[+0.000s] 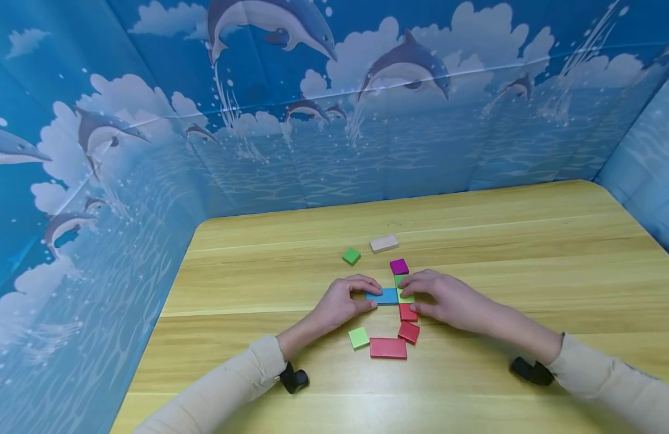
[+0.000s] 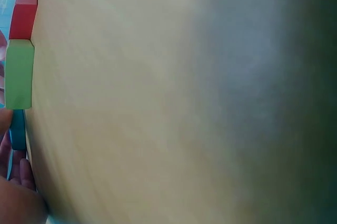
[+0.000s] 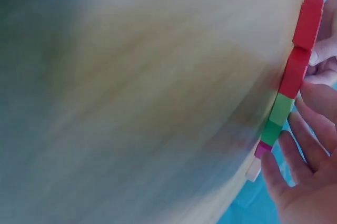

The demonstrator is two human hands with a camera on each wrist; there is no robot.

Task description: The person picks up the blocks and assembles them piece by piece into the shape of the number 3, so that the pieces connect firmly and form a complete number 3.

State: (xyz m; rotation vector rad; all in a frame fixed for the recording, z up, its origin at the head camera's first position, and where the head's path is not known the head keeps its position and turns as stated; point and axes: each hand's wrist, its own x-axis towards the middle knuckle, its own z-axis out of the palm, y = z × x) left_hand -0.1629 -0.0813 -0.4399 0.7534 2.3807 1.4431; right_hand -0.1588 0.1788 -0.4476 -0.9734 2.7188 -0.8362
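Observation:
My left hand (image 1: 340, 301) holds the flat blue block (image 1: 387, 296) by its left end, thumb on the near edge and fingers on the far edge. That block's right end meets a light green block (image 1: 408, 298) in a column of small blocks. My right hand (image 1: 445, 298) rests its fingertips on the green part of this column, thumb beside a red square block (image 1: 407, 312). In the right wrist view its fingers (image 3: 299, 155) look spread and nearly straight. A purple block (image 1: 399, 266) tops the column; another red block (image 1: 408, 333) sits slightly turned below.
A longer red block (image 1: 388, 348) and a light green square (image 1: 358, 338) lie at the near side of the wooden table (image 1: 530, 241). Farther back are a green square (image 1: 351, 256) and a pale wooden block (image 1: 384, 243). A dolphin-printed curtain (image 1: 334, 150) surrounds the table.

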